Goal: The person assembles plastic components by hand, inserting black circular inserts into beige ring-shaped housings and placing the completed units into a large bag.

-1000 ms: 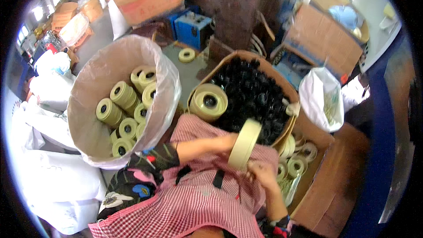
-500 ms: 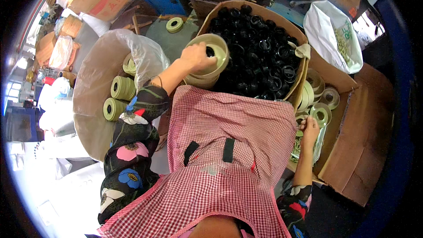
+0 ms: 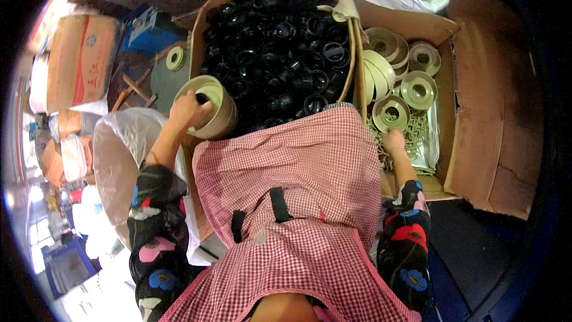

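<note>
My left hand [image 3: 186, 111] reaches into the open end of a stack of cream plastic rings [image 3: 224, 106]. Its fingers are closed on a small black plastic part [image 3: 202, 98], partly hidden by the hand. My right hand [image 3: 394, 141] is closed at the lower rim of a pale green flanged ring [image 3: 391, 113], its fingertips partly hidden. Another flanged ring [image 3: 419, 90] lies just beyond, with tilted cream rings [image 3: 378, 75] beside it. Black plastic parts [image 3: 274, 59] fill the carton between my hands.
A brown carton [image 3: 451, 107] on the right contains the rings and thin pale green plastic scraps [image 3: 420, 134]. Clear plastic lines a container [image 3: 113, 149] at left. A green ring [image 3: 175, 58] lies on a dark surface near a blue box [image 3: 148, 30]. A white sack [image 3: 411, 0] stands behind.
My view has swung right, shifting the scene leftward. My right hand has moved from the farther flanged ring to a nearer one. My left hand remains in the cream ring stack.
</note>
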Tool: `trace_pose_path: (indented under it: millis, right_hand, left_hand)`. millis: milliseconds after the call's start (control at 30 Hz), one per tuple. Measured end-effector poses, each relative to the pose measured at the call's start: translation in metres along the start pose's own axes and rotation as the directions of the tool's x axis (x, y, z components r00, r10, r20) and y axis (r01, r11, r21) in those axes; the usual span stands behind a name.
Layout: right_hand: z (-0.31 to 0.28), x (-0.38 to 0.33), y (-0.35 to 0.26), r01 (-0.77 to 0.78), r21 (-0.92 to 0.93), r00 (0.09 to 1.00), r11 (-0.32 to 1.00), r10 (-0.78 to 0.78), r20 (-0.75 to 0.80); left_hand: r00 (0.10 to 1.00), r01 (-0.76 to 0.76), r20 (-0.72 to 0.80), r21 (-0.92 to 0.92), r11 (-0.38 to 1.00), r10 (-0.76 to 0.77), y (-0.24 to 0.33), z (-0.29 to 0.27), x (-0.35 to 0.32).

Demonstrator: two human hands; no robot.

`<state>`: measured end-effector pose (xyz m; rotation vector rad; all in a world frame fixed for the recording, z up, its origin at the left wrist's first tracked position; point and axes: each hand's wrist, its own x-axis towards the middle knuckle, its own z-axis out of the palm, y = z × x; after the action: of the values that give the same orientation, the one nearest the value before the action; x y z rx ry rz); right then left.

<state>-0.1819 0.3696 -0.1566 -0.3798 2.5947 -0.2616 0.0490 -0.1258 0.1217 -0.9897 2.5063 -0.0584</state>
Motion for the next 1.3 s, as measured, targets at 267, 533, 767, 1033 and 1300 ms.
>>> trace_pose_path:
  millis: [267, 533, 767, 1033, 1300]
  right_hand:
    - [0.016, 0.028, -0.005, 0.092, -0.521, 0.918, 0.849, 0.131, 0.375]
    - [0.039, 0.016, 0.015, 0.268, -0.572, 0.956, 0.775, -0.289, 0.056]
    - [-0.027, -0.015, -0.001, 0.121, 0.311, 0.991, 0.943, -0.097, -0.093]
    - [-0.143, -0.046, 0.004, 0.226, 0.973, 0.934, 0.047, 0.273, -0.231]
    - [-0.167, -0.124, -0.173, -0.139, 0.916, 0.916, -0.376, -0.401, -0.026]
  left_hand:
    - [0.986, 0.147, 0.054, 0.123, 0.981, -0.155, 0.008, -0.004, 0.001]
    - [0.850, -0.429, -0.414, -0.190, 0.883, 0.324, 0.119, 0.019, -0.026]
    - [0.969, -0.220, -0.222, -0.556, 0.802, 0.111, 0.196, 0.092, -0.012]
    - [0.941, -0.161, -0.291, -0.832, 0.531, -0.171, 0.158, 0.099, -0.027]
    - [0.964, -0.218, -0.251, -0.937, -0.273, 0.090, 0.181, 0.008, -0.118]
